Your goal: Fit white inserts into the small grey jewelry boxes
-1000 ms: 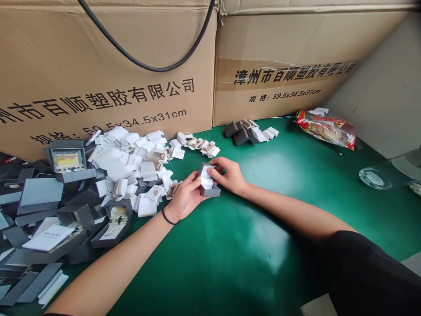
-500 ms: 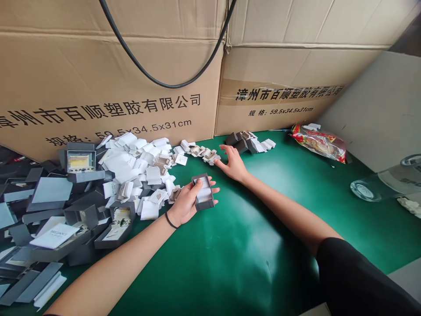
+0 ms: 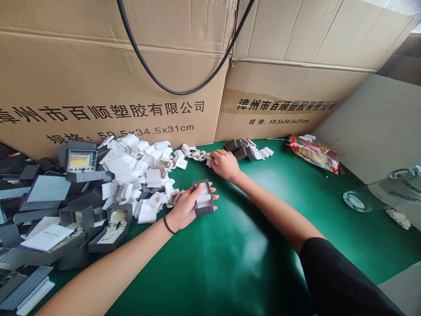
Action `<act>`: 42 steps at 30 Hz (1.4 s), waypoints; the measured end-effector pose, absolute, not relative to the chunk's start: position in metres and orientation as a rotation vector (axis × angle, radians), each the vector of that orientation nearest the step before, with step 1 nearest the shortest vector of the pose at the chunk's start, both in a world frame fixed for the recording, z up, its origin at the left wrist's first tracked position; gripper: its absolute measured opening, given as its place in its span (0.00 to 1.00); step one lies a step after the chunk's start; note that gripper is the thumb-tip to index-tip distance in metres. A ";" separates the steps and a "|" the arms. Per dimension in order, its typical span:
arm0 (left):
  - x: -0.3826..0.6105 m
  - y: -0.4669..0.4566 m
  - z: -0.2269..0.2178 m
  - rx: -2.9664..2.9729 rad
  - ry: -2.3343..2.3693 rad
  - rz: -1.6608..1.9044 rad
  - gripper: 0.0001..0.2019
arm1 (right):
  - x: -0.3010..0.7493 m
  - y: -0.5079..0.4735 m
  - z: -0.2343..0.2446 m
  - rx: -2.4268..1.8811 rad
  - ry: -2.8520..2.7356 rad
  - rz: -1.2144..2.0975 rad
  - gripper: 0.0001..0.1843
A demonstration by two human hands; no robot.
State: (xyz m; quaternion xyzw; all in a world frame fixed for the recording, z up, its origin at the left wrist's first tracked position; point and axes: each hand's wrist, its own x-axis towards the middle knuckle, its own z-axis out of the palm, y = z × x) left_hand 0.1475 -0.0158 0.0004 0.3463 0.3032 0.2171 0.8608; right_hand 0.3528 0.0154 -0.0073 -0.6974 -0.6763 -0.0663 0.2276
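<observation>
Near the middle of the green table, my left hand [image 3: 186, 206] grips a small dark grey box [image 3: 204, 202] with a white lining, thumb inside its rim. Farther back, the fingers of my right hand [image 3: 226, 164] are closed at the end of a row of small folded white card inserts [image 3: 199, 154]. One insert seems to be at the fingertips, mostly hidden by them. A heap of white card pieces [image 3: 128, 162] lies left of my hands. Beyond my right hand sits a cluster of dark grey box parts [image 3: 241, 148] with white pieces.
Many dark grey boxes [image 3: 49, 193] are piled at the left, some standing open. Large cardboard cartons [image 3: 158, 70] wall off the back, with a black cable [image 3: 184, 92] hanging in front. On the right lie a red food packet [image 3: 314, 153] and a clear bottle [image 3: 378, 193].
My right hand has moved slightly left and its fingers have closed at the row of inserts. The left hand still holds the box in nearly the same place. The camera view has shifted a little.
</observation>
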 end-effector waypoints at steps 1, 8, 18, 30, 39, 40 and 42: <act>0.147 -0.015 0.000 0.720 0.634 0.462 0.13 | 0.355 0.014 -0.005 -1.872 -1.787 -0.131 0.09; 0.147 -0.004 -0.003 0.635 0.534 0.615 0.15 | 0.362 -0.032 0.013 -1.499 -1.287 0.452 0.15; 0.143 0.001 -0.009 0.748 0.492 0.462 0.19 | 0.326 -0.074 -0.024 -1.404 -1.015 0.830 0.16; 0.149 0.001 -0.009 0.597 0.549 0.547 0.14 | 0.344 -0.062 -0.023 -1.111 -0.607 1.139 0.15; 0.148 -0.001 -0.005 0.572 0.507 0.498 0.17 | 0.354 -0.060 -0.020 -0.937 -0.409 1.432 0.08; 0.148 -0.001 -0.006 0.575 0.488 0.480 0.17 | 0.352 -0.061 -0.020 -0.895 -0.394 1.490 0.08; 0.147 -0.001 -0.009 0.570 0.454 0.438 0.17 | 0.348 -0.062 -0.020 -0.819 -0.379 1.594 0.07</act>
